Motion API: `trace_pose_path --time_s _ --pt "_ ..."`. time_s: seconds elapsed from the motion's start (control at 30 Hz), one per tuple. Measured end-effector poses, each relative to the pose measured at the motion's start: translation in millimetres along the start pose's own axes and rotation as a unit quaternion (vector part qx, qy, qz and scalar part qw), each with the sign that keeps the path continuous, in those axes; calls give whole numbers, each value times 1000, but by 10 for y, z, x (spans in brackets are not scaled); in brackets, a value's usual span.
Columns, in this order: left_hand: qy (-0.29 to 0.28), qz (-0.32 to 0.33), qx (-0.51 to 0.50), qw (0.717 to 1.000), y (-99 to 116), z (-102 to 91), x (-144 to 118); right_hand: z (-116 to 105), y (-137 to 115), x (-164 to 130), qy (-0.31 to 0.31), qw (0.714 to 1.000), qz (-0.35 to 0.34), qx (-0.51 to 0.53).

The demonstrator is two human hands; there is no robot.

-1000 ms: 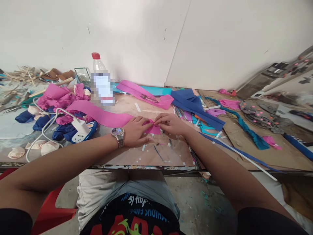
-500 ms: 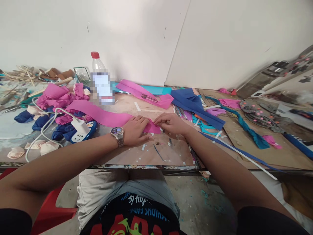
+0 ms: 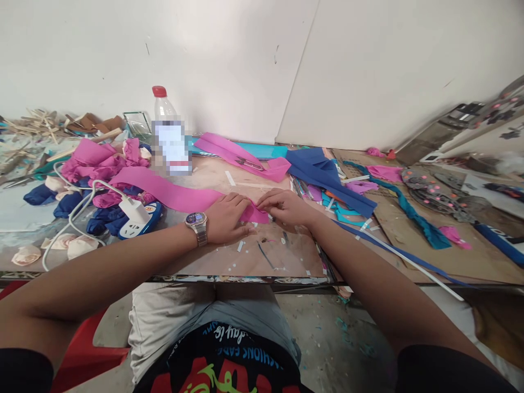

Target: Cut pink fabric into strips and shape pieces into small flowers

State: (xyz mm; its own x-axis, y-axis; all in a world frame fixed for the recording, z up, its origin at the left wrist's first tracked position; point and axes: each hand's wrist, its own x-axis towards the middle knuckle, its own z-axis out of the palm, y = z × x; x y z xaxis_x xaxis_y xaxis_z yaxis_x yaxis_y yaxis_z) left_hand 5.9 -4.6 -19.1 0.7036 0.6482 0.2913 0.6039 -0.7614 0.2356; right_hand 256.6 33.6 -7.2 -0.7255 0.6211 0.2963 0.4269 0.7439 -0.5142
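A long strip of pink crepe paper [image 3: 184, 196] lies across the work surface, its right end folded over near my fingers. My left hand [image 3: 226, 218], a watch on its wrist, rests palm down on the strip. Its fingers are stretched toward the fold, with the thumb apart on the board. Thumb and fingers of my right hand [image 3: 282, 206] are pinched on the strip's folded end, so part of the fold is hidden. Beyond my hands lies another pink strip [image 3: 229, 153] with small scissors [image 3: 249, 162] on top.
Pink and blue paper rosettes [image 3: 94, 158] are heaped at left, beside a power strip [image 3: 141, 221] with a white cable. A lit phone [image 3: 174, 144] leans against a red-capped bottle [image 3: 160, 98]. Folded blue paper [image 3: 327, 174] and a thin white stick [image 3: 413, 265] lie at right.
Hardly anything differs: my right fingers have shifted very slightly at the fold. My left hand and the strip stay in place.
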Motion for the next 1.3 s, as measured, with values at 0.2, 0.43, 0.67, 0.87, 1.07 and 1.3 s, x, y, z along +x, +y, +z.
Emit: trace_pose_path --time_s 0.2,0.43,0.67,0.87,1.07,1.3 --pt "3 -4 10 1000 -3 -4 -14 10 24 0 -12 1000 -10 -10" --pt "-33 -22 59 997 -16 34 -26 15 26 2 -9 1000 -10 -15" --pt "-37 -39 69 996 -6 30 -25 11 34 2 -14 1000 -11 -20" --pt "-31 -39 59 997 -19 49 -17 8 -8 6 -10 999 -19 -26" --pt "-30 -43 52 997 -22 59 -21 12 -19 12 -10 999 -26 -30" --pt "-8 -31 17 999 4 35 -20 14 -14 9 -17 999 -22 -37"
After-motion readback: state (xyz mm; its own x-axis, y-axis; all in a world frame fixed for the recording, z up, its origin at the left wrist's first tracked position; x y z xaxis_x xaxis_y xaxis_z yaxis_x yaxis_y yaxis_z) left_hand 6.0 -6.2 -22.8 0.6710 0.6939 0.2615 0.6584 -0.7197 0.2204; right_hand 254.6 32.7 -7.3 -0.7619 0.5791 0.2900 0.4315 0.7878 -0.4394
